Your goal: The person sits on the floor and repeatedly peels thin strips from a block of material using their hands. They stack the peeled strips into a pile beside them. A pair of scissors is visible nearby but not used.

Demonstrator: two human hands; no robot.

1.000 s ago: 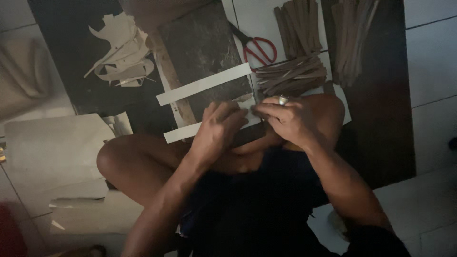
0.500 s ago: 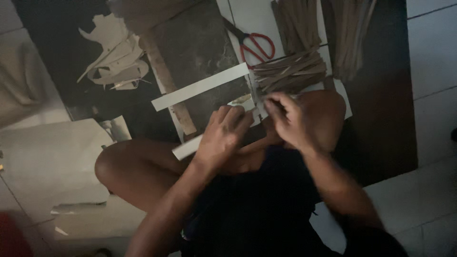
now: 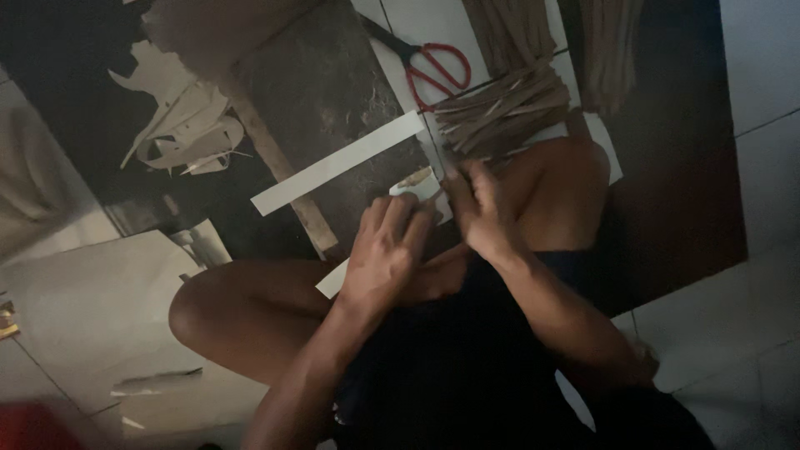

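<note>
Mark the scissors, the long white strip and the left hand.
scissors (image 3: 437,71), head view, on the red handle loops.
long white strip (image 3: 337,163), head view, mid-length.
left hand (image 3: 385,254), head view, back of the hand.

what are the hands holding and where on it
Left hand and right hand together pinch a small white paper piece at its near edge.

Your left hand (image 3: 385,250) and right hand (image 3: 479,208) pinch a small piece of smooth, matt white paper (image 3: 417,185). Just above it lies a flat, matt white paper strip (image 3: 337,163) on a rough, scuffed, dull wooden board (image 3: 325,83). Right of the board, the scissors (image 3: 425,62) have glossy red plastic handles. Beside them sits a bundle of dry, fibrous brown strips (image 3: 500,108). Left of the board are curled, pale paper scraps (image 3: 179,125). The floor tiles (image 3: 767,67) look smooth.
</note>
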